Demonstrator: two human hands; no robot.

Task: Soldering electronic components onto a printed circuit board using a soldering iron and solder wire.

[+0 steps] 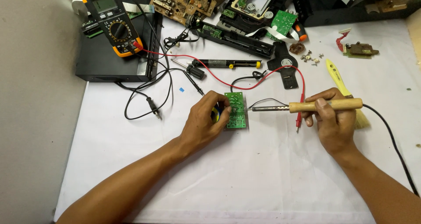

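White cloth covers the workbench (245, 175), and on it a small green rectangular circuit board (236, 111) is taken as the landmark. The left hand (204, 121) is curled shut at the board's left edge, its fingertips (226, 111) pressed against that edge; a small blue-and-yellow object is glimpsed under the palm, too hidden to identify. The right hand (333, 121), well to the right of the board, is closed around the pale wooden handle of a soldering iron (307, 106) — the iron is held level, and its metal tip is brought to the board's right edge, where contact appears to be made. A black cord is trailed from the handle away to the right. A red test lead (301, 96) is draped just right of the board, hanging down past the iron's shaft. Behind the right hand a yellow-handled brush (340, 79) is laid. Far up and left of the board, a yellow-cased multimeter (112, 20) is propped on a flat black box (105, 61) — beyond the board, loose boards and black parts are scattered.
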